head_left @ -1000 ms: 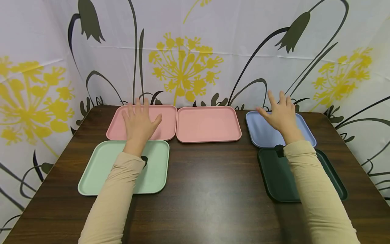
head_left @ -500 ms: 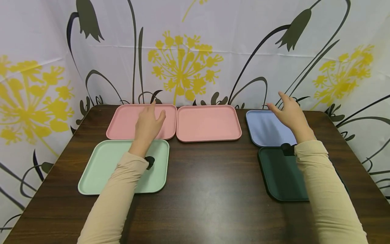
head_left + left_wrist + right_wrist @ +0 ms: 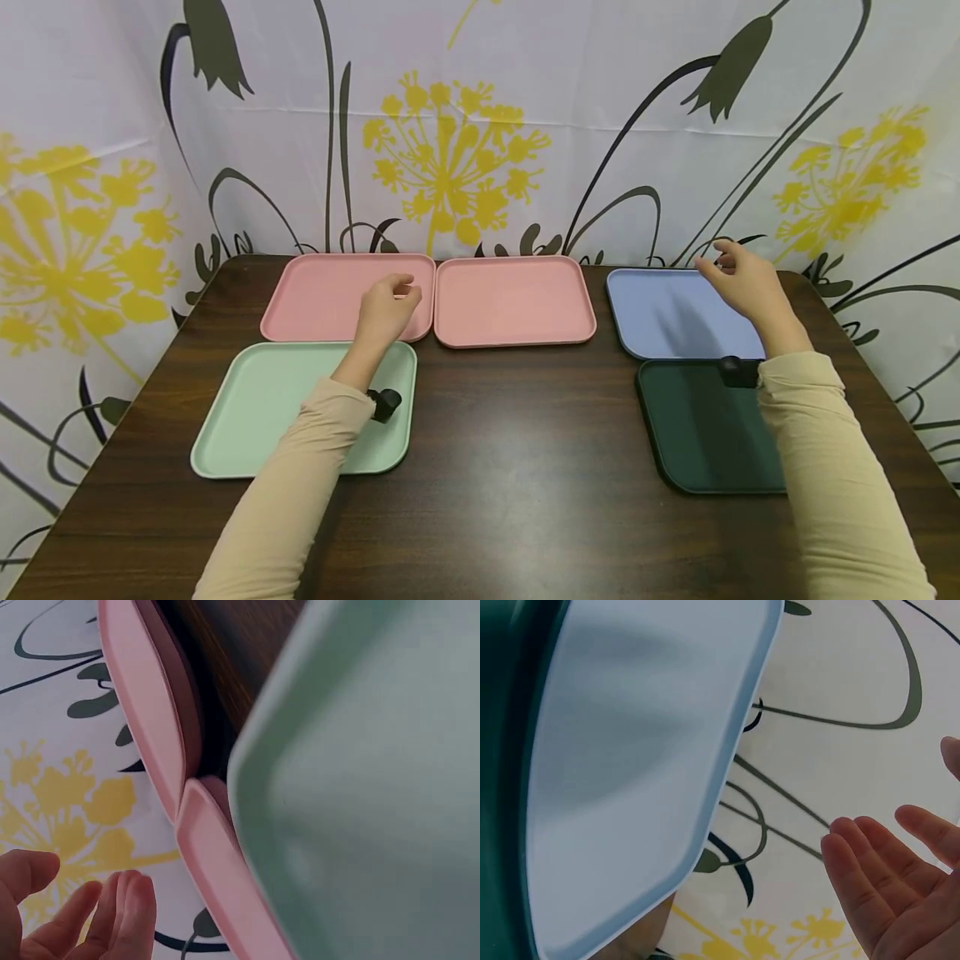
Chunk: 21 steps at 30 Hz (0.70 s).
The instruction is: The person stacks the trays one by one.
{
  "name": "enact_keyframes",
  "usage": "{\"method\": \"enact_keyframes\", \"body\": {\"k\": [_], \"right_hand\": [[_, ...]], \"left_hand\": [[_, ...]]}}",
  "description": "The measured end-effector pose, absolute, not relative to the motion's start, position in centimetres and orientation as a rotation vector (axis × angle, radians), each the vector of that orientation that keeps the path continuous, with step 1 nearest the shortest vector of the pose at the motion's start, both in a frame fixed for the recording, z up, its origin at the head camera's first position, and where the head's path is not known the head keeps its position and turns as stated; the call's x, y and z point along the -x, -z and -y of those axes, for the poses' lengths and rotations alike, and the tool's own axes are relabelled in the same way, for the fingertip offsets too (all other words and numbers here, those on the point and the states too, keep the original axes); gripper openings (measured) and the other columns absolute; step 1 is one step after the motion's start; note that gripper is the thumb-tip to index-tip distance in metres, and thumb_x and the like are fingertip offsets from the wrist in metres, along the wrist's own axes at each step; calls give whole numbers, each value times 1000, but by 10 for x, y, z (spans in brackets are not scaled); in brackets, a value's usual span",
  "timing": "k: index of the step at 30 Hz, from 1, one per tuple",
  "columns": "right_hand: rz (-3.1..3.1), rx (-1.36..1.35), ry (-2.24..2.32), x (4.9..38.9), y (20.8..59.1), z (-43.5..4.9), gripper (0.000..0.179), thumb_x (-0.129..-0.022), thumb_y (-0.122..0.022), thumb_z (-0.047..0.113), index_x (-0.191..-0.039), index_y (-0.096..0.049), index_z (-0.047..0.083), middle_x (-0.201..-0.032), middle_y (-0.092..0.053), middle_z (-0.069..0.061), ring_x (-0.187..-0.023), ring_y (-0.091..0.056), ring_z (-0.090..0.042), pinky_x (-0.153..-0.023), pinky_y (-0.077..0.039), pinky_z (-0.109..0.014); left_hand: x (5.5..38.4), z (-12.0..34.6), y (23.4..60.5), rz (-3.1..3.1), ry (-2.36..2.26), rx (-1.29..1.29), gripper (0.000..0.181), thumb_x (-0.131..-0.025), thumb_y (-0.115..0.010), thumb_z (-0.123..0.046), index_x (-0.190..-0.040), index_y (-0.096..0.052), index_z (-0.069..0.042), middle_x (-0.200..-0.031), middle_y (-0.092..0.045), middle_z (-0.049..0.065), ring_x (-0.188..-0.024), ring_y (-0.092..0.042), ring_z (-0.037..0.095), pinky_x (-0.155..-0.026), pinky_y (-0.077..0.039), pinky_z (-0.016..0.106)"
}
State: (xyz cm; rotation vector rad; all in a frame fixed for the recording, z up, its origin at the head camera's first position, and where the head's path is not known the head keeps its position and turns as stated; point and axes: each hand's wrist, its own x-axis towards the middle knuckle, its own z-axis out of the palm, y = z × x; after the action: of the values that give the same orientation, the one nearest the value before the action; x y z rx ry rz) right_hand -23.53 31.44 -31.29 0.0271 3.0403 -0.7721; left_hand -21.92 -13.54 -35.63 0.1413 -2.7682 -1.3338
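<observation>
My left hand [image 3: 386, 314] hovers over the right part of the left pink tray [image 3: 322, 292], fingers loosely bent and nothing between them. In the left wrist view its fingers [image 3: 124, 915] and thumb stand apart. My right hand [image 3: 750, 287] hangs above the right end of the blue tray [image 3: 652, 308], also holding nothing. The right wrist view shows its fingers [image 3: 862, 877] gently bent, apart from the thumb. Under the left forearm lies a light green tray [image 3: 262, 408]. A dark green tray [image 3: 705, 433] is partly hidden by the right sleeve.
A second pink tray [image 3: 513, 300] sits beside the first, in the back middle. All the trays rest on a dark wooden table [image 3: 525, 467]. Behind it hangs a white cloth [image 3: 585, 75] with yellow and grey-green flowers. Each wrist wears a small black camera [image 3: 386, 405].
Both hands have shifted right and turned, from spread fingers to loosely bent ones. The left hand has also come nearer. The trays have stayed in place.
</observation>
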Motion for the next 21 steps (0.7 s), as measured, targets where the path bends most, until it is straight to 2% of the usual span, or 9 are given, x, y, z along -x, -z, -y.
{"method": "enact_keyframes", "body": {"k": [4,7,10,12,15,17,18,19,21], "right_hand": [[-3027,-35,758,234,315,-325,69,-100,-37,46,-145,-30,-6,-133,-44,-38,-120,-42,-53,-96,-38,-66],[-3030,-26,758,232,318,-332,64,-101,-38,41,-142,-36,-7,-130,-47,-39,-115,-47,-52,-91,-42,-63],[-3014,-26,780,229,321,-340,60,-101,-39,39,-139,-39,-7,-128,-49,-39,-108,-54,-49,-83,-48,-57],[-2997,-40,807,228,323,-345,60,-100,-39,40,-138,-40,-7,-126,-51,-39,-100,-61,-44,-79,-51,-51],[-2928,-88,910,225,325,-351,63,-100,-40,42,-141,-38,-6,-128,-53,-34,-82,-67,-18,-76,-53,-34],[-2870,-117,1010,223,327,-355,63,-99,-42,40,-143,-36,-5,-124,-57,-24,-77,-59,2,-73,-51,-22],[-2847,-118,1049,221,328,-357,62,-99,-43,39,-143,-35,-5,-116,-62,-13,-75,-55,9,-72,-50,-17],[-2831,-114,1072,220,328,-359,61,-100,-43,37,-143,-35,-5,-111,-62,-4,-74,-50,14,-69,-48,-12],[-2790,-106,1123,218,329,-364,60,-100,-43,33,-144,-33,-7,-96,-58,17,-73,-50,16,-67,-47,-8]], "left_hand": [[219,134,359,2768,1430,-156,41,-92,-46,-13,-128,-56,5,-118,-63,25,-100,-64,33,-81,-54,28],[219,133,361,2760,1536,-174,41,-92,-46,-10,-128,-56,6,-117,-63,27,-85,-66,28,-67,-51,14],[219,132,365,2747,1609,-199,40,-92,-47,-8,-128,-56,7,-117,-62,27,-78,-65,18,-64,-50,9],[219,131,367,2739,1633,-211,39,-91,-48,-7,-127,-57,7,-115,-62,26,-73,-63,12,-64,-50,9],[219,130,371,2718,1676,-224,39,-89,-48,-4,-125,-57,9,-112,-62,26,-68,-57,5,-62,-49,8],[219,129,373,2700,1720,-236,40,-88,-48,-1,-125,-57,10,-111,-62,25,-66,-54,2,-60,-47,6],[218,128,373,2687,1756,-243,40,-88,-48,0,-126,-56,10,-110,-61,25,-65,-52,0,-59,-47,6],[218,127,374,2675,1784,-243,40,-88,-48,1,-126,-55,11,-110,-61,25,-63,-50,-1,-57,-46,5],[217,126,375,2665,1820,-242,40,-87,-49,3,-126,-54,12,-113,-61,27,-62,-49,-3,-57,-44,4]]}}
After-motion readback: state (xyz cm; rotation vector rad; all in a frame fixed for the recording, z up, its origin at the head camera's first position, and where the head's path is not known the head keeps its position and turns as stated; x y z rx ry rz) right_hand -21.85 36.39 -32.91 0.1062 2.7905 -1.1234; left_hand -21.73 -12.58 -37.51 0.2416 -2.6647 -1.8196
